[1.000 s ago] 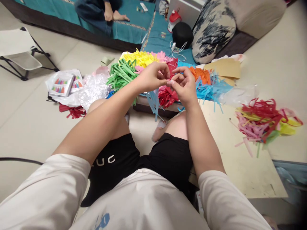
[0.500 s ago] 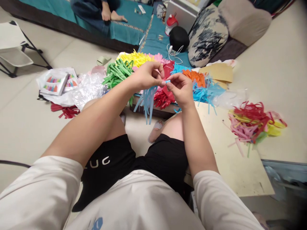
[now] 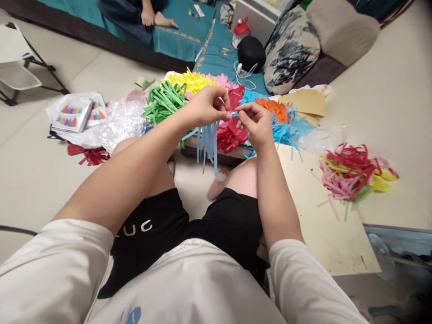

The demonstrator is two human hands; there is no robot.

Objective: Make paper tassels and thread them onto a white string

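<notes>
A light blue paper tassel [image 3: 209, 139] hangs in loose strips below my left hand [image 3: 211, 105]. The thumb and fingers of that hand are closed on its top end. My right hand [image 3: 255, 123] pinches the small twisted blue end between thumb and forefinger, close to the left fingertips. Behind my hands lie green strips [image 3: 165, 101], yellow strips [image 3: 191, 82], red strips [image 3: 231, 137], orange strips [image 3: 272, 110] and blue strips [image 3: 288, 131] in fringed heaps.
A wooden board [image 3: 324, 238] stands at my right, with a mixed heap of coloured strips [image 3: 354, 173] on it. Printed packs [image 3: 74, 114] and clear plastic [image 3: 123, 123] lie at left. A folding stool [image 3: 20, 74] is beyond. Another person's feet [image 3: 155, 18] rest on the teal sofa.
The hanging blue strips have swung slightly and spread apart. My hands stay nearly in place, with the twisted end still between them; the view has shifted a little.
</notes>
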